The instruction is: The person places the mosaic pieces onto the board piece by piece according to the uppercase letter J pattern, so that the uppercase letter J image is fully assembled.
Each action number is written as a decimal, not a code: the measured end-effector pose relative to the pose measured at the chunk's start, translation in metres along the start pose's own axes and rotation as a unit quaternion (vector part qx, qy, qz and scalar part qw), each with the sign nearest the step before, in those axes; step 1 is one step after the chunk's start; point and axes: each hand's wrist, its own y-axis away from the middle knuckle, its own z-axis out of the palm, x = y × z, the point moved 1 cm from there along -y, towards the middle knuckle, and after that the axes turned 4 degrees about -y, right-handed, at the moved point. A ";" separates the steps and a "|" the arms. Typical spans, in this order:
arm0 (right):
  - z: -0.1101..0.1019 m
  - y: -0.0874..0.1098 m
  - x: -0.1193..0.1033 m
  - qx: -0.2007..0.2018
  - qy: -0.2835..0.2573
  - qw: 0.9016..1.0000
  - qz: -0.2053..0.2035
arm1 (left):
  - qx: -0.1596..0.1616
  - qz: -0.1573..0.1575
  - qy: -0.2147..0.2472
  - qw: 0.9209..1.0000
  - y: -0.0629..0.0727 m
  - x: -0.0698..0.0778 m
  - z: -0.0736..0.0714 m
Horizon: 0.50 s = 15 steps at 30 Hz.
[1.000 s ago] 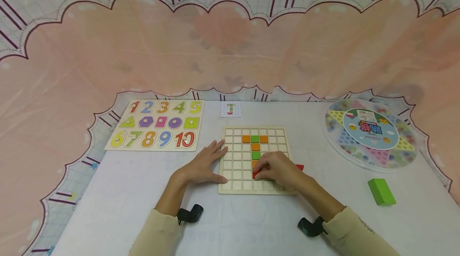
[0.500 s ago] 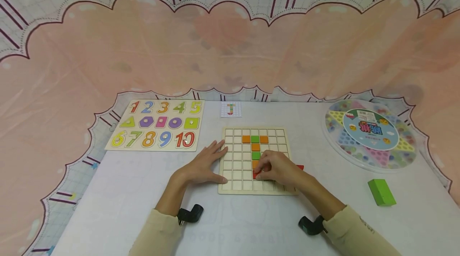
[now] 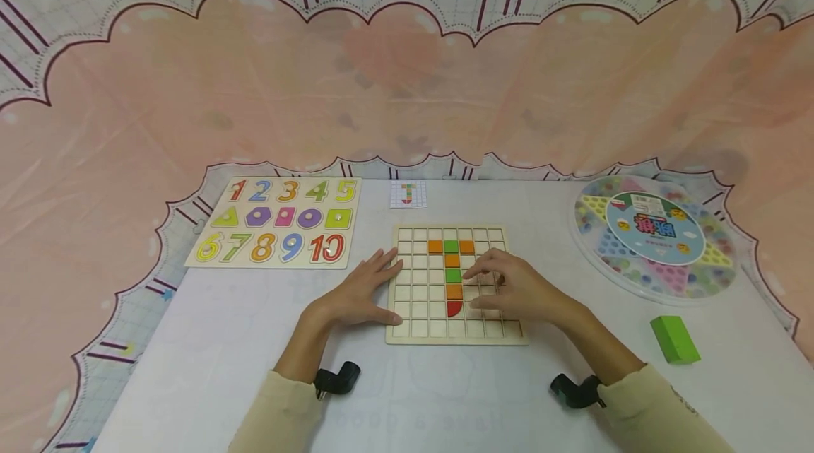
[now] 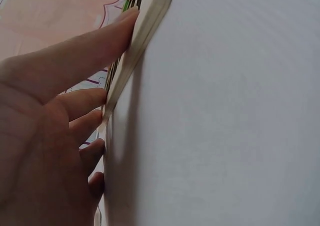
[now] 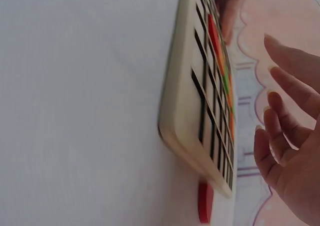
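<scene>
A wooden grid board lies flat on the white table. Orange and green square tiles form a row and a column in it, ending at a red rounded-corner tile. My left hand rests at the board's left edge, its thumb and fingertips touching the rim. Over the board's right half hovers my right hand, thumb and fingers apart, holding nothing. A second red piece lies beside the board in the right wrist view; my right hand hides it in the head view.
A small card with a coloured J pattern lies behind the board. The number-and-shape puzzle board is at the left. To the right are a round, clear-lidded game box and a green block.
My right hand has let go of the red rounded-corner tile, spread its fingers and moved right, uncovering that tile on the board. My left hand stays in place.
</scene>
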 end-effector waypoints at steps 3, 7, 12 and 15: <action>-0.014 0.009 0.004 0.019 0.012 0.999 0.029 | -0.002 0.001 0.000 1.000 0.000 0.000 -0.001; -0.030 0.024 0.015 0.036 0.021 0.998 0.047 | -0.005 0.002 -0.001 1.000 0.000 0.001 -0.002; -0.045 0.040 0.032 0.052 0.020 0.996 0.069 | -0.006 0.001 -0.003 1.000 0.000 0.001 -0.002; -0.051 0.047 0.039 0.055 0.021 0.995 0.081 | -0.006 0.000 -0.008 1.000 0.000 0.001 -0.002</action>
